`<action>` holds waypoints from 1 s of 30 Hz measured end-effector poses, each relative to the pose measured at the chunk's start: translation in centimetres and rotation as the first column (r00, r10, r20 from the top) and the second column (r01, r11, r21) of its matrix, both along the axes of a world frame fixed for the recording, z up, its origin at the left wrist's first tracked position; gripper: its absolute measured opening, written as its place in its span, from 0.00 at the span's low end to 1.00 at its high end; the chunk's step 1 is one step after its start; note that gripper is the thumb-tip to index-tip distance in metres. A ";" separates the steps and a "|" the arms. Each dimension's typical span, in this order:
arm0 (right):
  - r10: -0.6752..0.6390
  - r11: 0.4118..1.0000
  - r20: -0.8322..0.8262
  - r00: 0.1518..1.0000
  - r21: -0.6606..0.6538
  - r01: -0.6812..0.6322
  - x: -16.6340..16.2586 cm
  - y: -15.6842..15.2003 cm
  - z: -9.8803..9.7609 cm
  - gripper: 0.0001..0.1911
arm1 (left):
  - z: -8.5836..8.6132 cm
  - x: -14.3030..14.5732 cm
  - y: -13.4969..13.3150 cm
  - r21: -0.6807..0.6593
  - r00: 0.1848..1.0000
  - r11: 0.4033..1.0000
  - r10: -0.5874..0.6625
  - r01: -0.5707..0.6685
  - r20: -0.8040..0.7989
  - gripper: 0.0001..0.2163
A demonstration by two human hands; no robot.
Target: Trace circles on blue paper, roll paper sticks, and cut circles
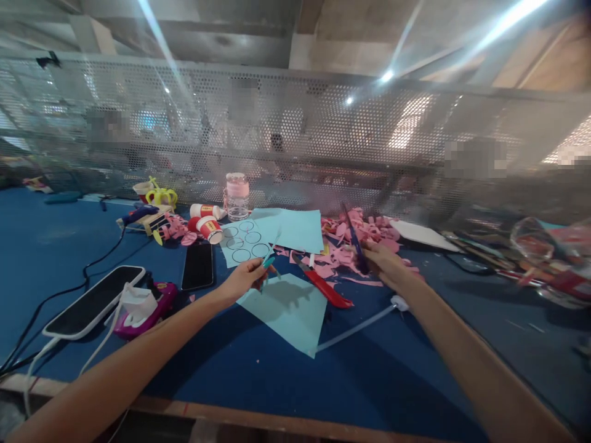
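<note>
My left hand (253, 272), fingers closed, holds a thin light-blue paper piece (268, 262) seen nearly edge-on above a light-blue sheet (289, 307) on the table. My right hand (381, 261) is closed on a long dark purple tool (354, 239) that looks like scissors, blurred and tilted, beside the pink scraps (355, 231). Between the hands lies a red-handled cutter (325, 289), its blade pointing away to the left. Behind my left hand is a sheet with drawn circles (240, 243), overlapping another light-blue sheet (295, 227).
Left on the blue table (277, 394) are a black phone (197, 266), a white-cased device (95, 301), a purple power strip (159, 301), paper cups (210, 229) and a glue gun (138, 215). A bottle (237, 197) stands behind. A glue stick (355, 329) lies at right. A perforated screen (314, 135) rises behind.
</note>
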State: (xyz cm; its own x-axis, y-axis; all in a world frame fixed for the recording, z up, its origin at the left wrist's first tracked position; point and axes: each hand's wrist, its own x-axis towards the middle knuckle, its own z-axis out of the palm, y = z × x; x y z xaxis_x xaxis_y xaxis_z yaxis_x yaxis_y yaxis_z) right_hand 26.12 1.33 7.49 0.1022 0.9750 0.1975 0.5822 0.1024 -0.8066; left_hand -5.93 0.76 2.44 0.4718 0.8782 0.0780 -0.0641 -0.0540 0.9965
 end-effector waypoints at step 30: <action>0.527 0.849 0.251 0.812 -0.184 -0.495 -6.5 -4.7 -0.3 0.19 | 1.0 -2.9 0.3 0.998 0.704 -0.003 0.709 -0.063 0.046 0.10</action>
